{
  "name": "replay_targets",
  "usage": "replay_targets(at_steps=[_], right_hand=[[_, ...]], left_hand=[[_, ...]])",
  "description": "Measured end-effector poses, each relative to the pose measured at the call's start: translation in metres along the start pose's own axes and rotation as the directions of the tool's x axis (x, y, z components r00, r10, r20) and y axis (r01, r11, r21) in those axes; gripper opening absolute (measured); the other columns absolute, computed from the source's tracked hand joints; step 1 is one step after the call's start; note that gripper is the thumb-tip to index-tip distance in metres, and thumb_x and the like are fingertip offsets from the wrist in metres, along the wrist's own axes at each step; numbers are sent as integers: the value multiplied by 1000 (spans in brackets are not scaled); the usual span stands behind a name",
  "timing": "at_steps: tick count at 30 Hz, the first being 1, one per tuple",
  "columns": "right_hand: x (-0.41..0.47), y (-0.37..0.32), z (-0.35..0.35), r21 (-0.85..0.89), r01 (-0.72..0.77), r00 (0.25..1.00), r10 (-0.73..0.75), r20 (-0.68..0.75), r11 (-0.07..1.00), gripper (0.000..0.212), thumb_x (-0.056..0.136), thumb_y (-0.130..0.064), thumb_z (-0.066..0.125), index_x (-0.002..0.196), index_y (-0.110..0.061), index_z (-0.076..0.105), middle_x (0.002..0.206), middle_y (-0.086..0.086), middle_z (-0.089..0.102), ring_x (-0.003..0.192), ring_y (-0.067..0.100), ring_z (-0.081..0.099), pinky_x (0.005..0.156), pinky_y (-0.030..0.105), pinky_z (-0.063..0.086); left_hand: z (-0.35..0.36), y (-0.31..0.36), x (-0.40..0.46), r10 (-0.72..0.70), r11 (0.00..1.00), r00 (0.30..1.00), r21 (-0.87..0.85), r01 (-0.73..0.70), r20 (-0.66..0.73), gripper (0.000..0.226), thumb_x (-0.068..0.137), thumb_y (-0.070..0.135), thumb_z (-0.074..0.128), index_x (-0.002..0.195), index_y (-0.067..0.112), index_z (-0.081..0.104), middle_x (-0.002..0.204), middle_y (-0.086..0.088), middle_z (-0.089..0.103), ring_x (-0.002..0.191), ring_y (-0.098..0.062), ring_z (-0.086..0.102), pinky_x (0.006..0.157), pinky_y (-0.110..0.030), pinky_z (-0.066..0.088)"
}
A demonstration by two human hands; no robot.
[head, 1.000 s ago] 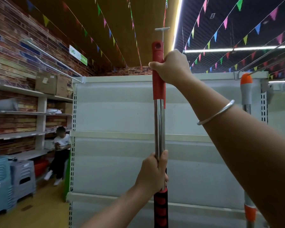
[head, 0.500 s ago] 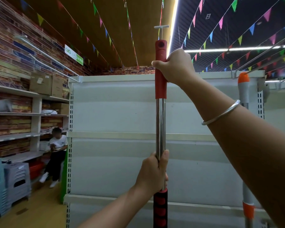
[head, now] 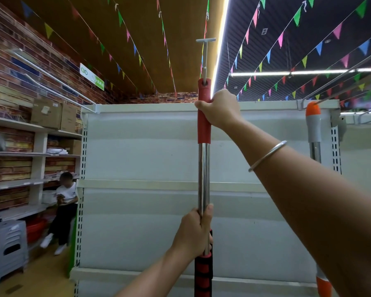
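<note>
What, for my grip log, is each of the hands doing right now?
Left hand: closed round the pole, low on its bare steel shaft.
Right hand: closed round the same pole, on its red top sleeve.

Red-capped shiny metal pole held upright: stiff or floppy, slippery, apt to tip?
Likely stiff: the shiny metal pole runs straight between the right hand on its red plastic sleeve and the left hand below. Polished tube probably slick; the ribbed red-and-black foam grip should hold better. Tall, thin: likely topples if released.
</note>
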State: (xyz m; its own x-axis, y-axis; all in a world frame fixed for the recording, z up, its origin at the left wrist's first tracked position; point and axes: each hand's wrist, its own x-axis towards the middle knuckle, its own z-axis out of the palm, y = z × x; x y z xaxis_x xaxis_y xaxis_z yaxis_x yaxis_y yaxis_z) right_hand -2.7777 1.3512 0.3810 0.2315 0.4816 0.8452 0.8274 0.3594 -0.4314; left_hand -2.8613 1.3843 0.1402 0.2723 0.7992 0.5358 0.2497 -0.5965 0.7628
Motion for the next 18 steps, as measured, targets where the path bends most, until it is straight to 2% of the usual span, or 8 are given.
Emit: replay_targets(at_steps=[1,3,5,8,12,18], right_hand=[[4,2,1,9,0,1000,0,-2,1000,42,84,-39,63,59,-10,45,64,6,52,72,26,55,52,29,40],[11,5,6,38,-15,1000,14,14,999,36,82,-40,65,72,-7,56,80,12,64,79,28,63,68,37,54],[15,11,14,54,-36,999,34,32,998,37,81,-41,66,83,-4,61,88,13,67,80,29,66,76,41,56],[18,18,25,43,-37,999,35,38,998,38,84,-40,63,88,-3,61,86,11,65,79,27,64,73,37,54],[27,25,32,73,-87,995,83,59,993,44,82,-43,65,97,-2,61,95,14,67,86,31,67,80,45,57],[32,33,39,15,-71,997,71,37,997,42,84,-44,61,96,-3,60,98,14,65,86,29,64,74,38,54]], left_hand=[[1,-1,4,3,1000,1000,-8,-3,4,50,94,51,34,89,5,52,52,-3,58,39,-10,55,50,-29,51],[2,-3,10,3,1000,1000,-8,-3,9,49,94,51,34,90,6,52,53,-4,58,40,-11,55,53,-32,53],[4,-7,16,-9,1000,1000,-22,9,11,48,94,51,35,89,6,52,54,-4,58,40,-10,56,54,-35,53],[6,-13,22,-19,1000,999,-10,20,26,47,94,52,34,90,8,52,57,-4,59,43,-8,58,57,-35,55],[8,-17,33,-57,996,997,-59,60,50,44,93,53,36,86,13,51,61,-7,60,48,-15,59,60,-41,57],[11,-22,42,-48,998,998,-47,51,51,43,93,53,35,86,13,51,62,-7,62,48,-13,60,63,-41,57]])
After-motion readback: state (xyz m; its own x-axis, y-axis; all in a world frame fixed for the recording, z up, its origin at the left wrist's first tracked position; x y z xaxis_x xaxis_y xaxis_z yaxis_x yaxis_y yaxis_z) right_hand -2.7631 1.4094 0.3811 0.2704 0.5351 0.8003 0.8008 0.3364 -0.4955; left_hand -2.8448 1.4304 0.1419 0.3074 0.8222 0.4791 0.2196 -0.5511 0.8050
